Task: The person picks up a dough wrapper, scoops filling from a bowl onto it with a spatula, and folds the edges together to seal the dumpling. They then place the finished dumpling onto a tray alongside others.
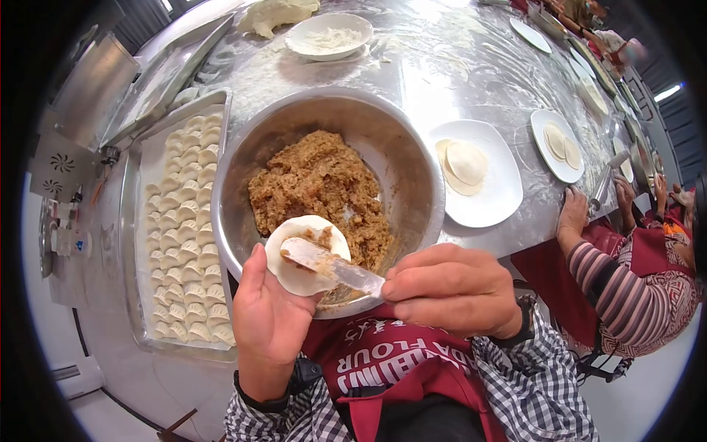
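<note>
My left hand [271, 317] holds a round dumpling wrapper [291, 276] over the near edge of a large steel bowl [420, 210], thumb at the wrapper's left side. Brown minced filling [317, 177] lies in the bowl, and a little of it is on the wrapper. My right hand [456, 287] is closed around the end of a flat filling spatula [353, 275]. The spatula's smeared blade rests across the wrapper. My left fingers are mostly hidden under the wrapper.
Left of the bowl, a metal tray [136, 295] holds rows of pleated dumplings [189, 228]. On the right, white plates [479, 210] carry stacked wrappers [466, 162]. A floury bowl [329, 37] and dough [278, 15] are at the back. A co-worker's hand [571, 214] rests at the table edge.
</note>
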Available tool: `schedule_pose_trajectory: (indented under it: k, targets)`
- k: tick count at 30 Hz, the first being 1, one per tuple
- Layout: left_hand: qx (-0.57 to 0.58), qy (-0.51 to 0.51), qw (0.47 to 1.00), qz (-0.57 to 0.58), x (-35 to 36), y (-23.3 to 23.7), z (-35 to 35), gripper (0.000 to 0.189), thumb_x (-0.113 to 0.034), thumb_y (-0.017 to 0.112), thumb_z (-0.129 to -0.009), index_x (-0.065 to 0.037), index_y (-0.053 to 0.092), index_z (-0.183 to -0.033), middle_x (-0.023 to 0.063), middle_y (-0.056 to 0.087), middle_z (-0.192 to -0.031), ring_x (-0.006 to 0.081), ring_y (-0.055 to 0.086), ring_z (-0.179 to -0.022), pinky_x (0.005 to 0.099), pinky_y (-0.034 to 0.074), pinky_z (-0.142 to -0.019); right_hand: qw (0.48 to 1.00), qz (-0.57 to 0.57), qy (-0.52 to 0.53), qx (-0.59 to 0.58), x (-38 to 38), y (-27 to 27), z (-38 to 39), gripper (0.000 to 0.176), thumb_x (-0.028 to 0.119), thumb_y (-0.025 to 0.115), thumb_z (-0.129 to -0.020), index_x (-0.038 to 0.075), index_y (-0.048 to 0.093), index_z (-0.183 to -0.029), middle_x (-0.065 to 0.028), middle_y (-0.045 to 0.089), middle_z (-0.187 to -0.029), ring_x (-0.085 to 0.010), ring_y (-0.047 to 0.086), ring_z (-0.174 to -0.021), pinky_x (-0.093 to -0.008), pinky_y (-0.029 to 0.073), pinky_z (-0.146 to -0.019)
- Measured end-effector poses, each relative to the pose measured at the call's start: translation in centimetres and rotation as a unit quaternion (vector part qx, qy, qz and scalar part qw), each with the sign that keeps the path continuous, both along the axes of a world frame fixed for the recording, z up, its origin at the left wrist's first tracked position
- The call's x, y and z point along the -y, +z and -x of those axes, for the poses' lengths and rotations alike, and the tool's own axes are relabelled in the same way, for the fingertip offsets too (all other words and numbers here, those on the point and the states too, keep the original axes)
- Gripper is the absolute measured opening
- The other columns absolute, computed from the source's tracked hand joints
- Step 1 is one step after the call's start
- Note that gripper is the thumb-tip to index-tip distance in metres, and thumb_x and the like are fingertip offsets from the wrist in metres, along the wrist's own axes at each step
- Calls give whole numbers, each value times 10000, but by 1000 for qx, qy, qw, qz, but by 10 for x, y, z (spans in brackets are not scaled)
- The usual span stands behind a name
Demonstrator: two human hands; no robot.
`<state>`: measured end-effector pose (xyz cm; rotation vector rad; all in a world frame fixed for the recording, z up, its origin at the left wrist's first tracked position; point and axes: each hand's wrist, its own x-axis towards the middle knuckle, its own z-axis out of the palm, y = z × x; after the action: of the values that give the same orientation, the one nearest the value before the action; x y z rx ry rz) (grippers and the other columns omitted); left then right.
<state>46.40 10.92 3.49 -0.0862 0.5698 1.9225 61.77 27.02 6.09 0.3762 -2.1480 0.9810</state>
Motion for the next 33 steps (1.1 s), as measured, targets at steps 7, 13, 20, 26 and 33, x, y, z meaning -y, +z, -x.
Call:
schedule_pose_trajectory:
  k: [7, 13, 20, 26, 33]
  targets:
    - [-34, 3, 999, 38, 0, 2, 0, 427, -279, 311, -945, 18, 374, -1245, 155, 469, -1238, 272, 456, -1149, 433, 357, -969, 995, -92, 24, 3, 1, -5, 0, 152, 41, 640, -663, -10, 618, -805, -133, 616, -896, -269, 619, -780, -322, 525, -643]
    - [-47, 7, 999, 26, -2, -2, -2, 393, -238, 325, -950, -1, 380, -1258, 145, 477, -1245, 268, 452, -1162, 423, 348, -990, 999, -34, -6, 6, 0, -3, -4, 146, 43, 636, -673, -12, 616, -807, -139, 616, -880, -273, 619, -772, -312, 525, -625]
    - [-49, 8, 999, 20, -2, -2, -3, 409, -235, 308, -943, 27, 358, -1253, 157, 462, -1246, 273, 449, -1161, 434, 354, -984, 999, -39, -4, -8, 3, -12, -3, 158, 24, 643, -654, -29, 612, -800, -154, 615, -861, -276, 619, -754, -322, 522, -622]
    - [-39, 27, 998, 33, -6, -2, -6, 405, -239, 320, -945, 17, 369, -1256, 151, 465, -1252, 269, 445, -1167, 430, 347, -989, 999, -22, -40, -6, 0, -10, -8, 184, 25, 648, -646, -30, 614, -819, -154, 615, -873, -276, 620, -757, -327, 522, -633]
    - [-50, 35, 998, 24, -4, -4, -5, 404, -235, 328, -940, 18, 367, -1253, 149, 466, -1248, 273, 447, -1164, 437, 358, -976, 999, -12, -53, -2, 4, -12, -15, 195, 18, 649, -648, -16, 624, -839, -144, 619, -872, -278, 621, -772, -327, 523, -648]
